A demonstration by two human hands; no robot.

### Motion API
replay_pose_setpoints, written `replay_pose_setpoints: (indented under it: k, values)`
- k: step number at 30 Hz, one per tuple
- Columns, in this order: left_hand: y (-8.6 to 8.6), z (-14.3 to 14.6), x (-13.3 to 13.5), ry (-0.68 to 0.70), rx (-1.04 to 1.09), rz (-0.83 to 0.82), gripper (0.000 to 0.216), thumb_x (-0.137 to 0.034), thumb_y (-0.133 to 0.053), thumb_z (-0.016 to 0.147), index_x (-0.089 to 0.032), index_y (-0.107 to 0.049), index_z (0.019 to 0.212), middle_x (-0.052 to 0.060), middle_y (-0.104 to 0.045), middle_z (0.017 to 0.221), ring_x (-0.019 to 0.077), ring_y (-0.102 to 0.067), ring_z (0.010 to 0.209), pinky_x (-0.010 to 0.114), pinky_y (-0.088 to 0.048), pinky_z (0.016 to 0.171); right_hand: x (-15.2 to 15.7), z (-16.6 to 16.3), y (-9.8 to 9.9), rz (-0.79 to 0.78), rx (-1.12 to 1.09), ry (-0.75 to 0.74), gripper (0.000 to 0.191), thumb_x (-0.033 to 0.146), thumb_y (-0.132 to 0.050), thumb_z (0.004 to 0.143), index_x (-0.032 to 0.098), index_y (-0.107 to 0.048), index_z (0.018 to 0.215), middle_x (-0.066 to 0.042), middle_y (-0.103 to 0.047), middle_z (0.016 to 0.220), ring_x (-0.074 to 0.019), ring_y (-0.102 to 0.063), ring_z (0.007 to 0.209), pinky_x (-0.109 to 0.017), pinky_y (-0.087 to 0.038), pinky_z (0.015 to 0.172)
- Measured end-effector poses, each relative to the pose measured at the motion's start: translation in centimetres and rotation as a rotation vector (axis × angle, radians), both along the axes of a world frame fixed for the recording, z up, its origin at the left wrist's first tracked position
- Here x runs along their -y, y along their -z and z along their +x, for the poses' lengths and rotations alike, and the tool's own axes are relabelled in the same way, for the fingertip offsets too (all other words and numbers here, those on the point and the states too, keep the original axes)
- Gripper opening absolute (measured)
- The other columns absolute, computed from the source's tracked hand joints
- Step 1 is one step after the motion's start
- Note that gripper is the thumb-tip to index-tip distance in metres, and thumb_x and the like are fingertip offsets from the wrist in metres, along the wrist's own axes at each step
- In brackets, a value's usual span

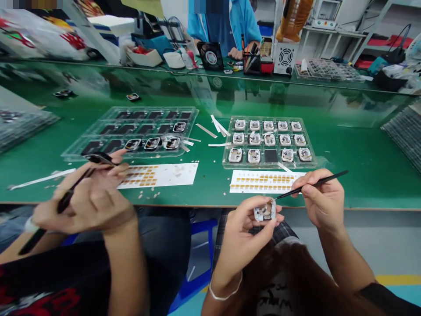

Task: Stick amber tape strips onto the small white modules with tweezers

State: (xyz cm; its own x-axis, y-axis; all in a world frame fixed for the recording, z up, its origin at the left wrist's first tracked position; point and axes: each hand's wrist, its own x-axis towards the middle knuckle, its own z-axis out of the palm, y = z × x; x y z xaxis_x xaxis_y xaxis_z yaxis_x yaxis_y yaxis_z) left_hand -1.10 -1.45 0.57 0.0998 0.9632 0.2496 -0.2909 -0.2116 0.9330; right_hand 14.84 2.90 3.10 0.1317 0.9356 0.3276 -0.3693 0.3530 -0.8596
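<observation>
My left hand (245, 228) is closed around a small white watch-like part (265, 212), held up just below the table edge. My right hand (320, 197) pinches black tweezers (311, 184) whose tip touches the top of that part. Just beyond on the green table lies a white sheet of small orange stickers (263, 181). Behind it stands a clear tray (226, 162) with several of the same white parts and one empty black pocket (271, 156).
A co-worker's hands (88, 197) at my left hold a black tool and a dark part over a second sticker sheet (171, 173) and a second clear tray (98, 153). White backing strips (219, 127) lie between trays. Another person stands across the table among fans and tool holders.
</observation>
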Motion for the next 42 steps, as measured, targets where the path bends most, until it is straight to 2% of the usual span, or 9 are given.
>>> replay_pose_setpoints:
  k: [3, 7, 12, 15, 18, 22, 26, 30, 42]
  values:
    - [0.0, 0.3, 0.1, -0.013, -0.033, -0.006, 0.033, -0.008, -0.066, 0.083, -0.021, -0.060, 0.113, 0.005, -0.073, 0.097, 0.0148, -0.073, 0.079, 0.022, -0.063, 0.075, 0.1, 0.0, -0.1, -0.017, 0.007, 0.057, 0.016, 0.020, -0.080, 0.069, 0.023, -0.065, 0.073, 0.003, -0.070, 0.066, -0.0144, -0.069, 0.061, -0.023, -0.059, 0.050]
    - [0.1, 1.0, 0.3, -0.084, -0.064, -0.044, 0.052, -0.014, -0.066, 0.085, -0.023, -0.048, 0.133, 0.006, -0.072, 0.102, 0.0173, -0.073, 0.086, 0.026, -0.064, 0.078, 0.6, -0.1, -0.3, -0.066, -0.010, 0.143, 0.016, 0.021, -0.079, 0.071, 0.022, -0.063, 0.072, 0.003, -0.069, 0.065, -0.0130, -0.066, 0.053, -0.023, -0.058, 0.048]
    - [0.1, 1.3, 0.7, -0.211, -0.121, 0.013, 0.037, -0.015, -0.062, 0.088, -0.023, -0.057, 0.124, 0.005, -0.069, 0.111, 0.0148, -0.073, 0.081, 0.025, -0.064, 0.078, 1.8, 0.0, -0.3, -0.153, -0.029, 0.065, 0.015, 0.018, -0.074, 0.077, 0.022, -0.059, 0.079, 0.004, -0.066, 0.066, -0.0156, -0.071, 0.064, -0.025, -0.061, 0.057]
    - [-0.1, 1.1, 0.9, -0.220, -0.133, 0.036, 0.044, -0.013, -0.063, 0.088, -0.024, -0.054, 0.129, 0.006, -0.067, 0.119, 0.0161, -0.072, 0.089, 0.027, -0.062, 0.085, 2.3, -0.2, -0.1, -0.178, -0.033, 0.008, 0.016, 0.016, -0.071, 0.080, 0.023, -0.056, 0.083, 0.005, -0.066, 0.069, -0.0175, -0.073, 0.069, -0.028, -0.062, 0.059]
    - [-0.2, 0.9, 1.1, -0.157, -0.109, 0.059, 0.051, -0.011, -0.059, 0.089, -0.028, -0.048, 0.136, 0.007, -0.063, 0.126, 0.0180, -0.071, 0.095, 0.030, -0.061, 0.089, 2.5, -0.5, 0.0, -0.163, -0.023, -0.010, 0.016, 0.017, -0.070, 0.081, 0.024, -0.055, 0.084, 0.004, -0.064, 0.071, -0.0190, -0.073, 0.070, -0.029, -0.062, 0.058]
    - [-0.3, 0.6, 1.2, -0.093, -0.066, 0.095, 0.047, -0.015, -0.050, 0.094, -0.029, -0.046, 0.139, 0.009, -0.062, 0.128, 0.0210, -0.070, 0.099, 0.034, -0.061, 0.088, 2.7, -0.8, -0.2, -0.149, 0.017, 0.002, 0.016, 0.018, -0.068, 0.083, 0.025, -0.054, 0.086, 0.004, -0.060, 0.073, -0.0195, -0.073, 0.072, -0.029, -0.062, 0.057]
    - [-0.2, 0.6, 1.2, -0.101, -0.073, 0.105, 0.042, -0.018, -0.047, 0.096, -0.026, -0.049, 0.137, 0.009, -0.062, 0.127, 0.0208, -0.069, 0.098, 0.034, -0.061, 0.088, 3.0, -1.0, -0.2, -0.106, 0.034, 0.014, 0.016, 0.014, -0.065, 0.085, 0.026, -0.055, 0.088, 0.003, -0.058, 0.077, -0.0162, -0.071, 0.072, -0.029, -0.062, 0.062]
    - [-0.2, 0.7, 1.1, -0.117, -0.088, 0.164, 0.046, -0.012, -0.043, 0.097, -0.031, -0.046, 0.139, 0.006, -0.062, 0.128, 0.0190, -0.068, 0.102, 0.032, -0.061, 0.089, 3.2, -1.2, -0.1, -0.071, 0.044, 0.038, 0.016, 0.012, -0.065, 0.086, 0.025, -0.056, 0.088, 0.003, -0.055, 0.076, -0.0150, -0.069, 0.069, -0.030, -0.061, 0.063]
    - [0.2, 1.1, 0.6, -0.214, -0.125, 0.306, 0.048, -0.003, -0.040, 0.095, -0.027, -0.049, 0.135, 0.004, -0.064, 0.124, 0.0160, -0.068, 0.101, 0.030, -0.063, 0.085, 3.4, -1.3, 0.0, 0.001, 0.114, 0.085, 0.016, 0.011, -0.064, 0.086, 0.026, -0.059, 0.090, 0.003, -0.055, 0.072, -0.0144, -0.061, 0.066, -0.033, -0.060, 0.063]
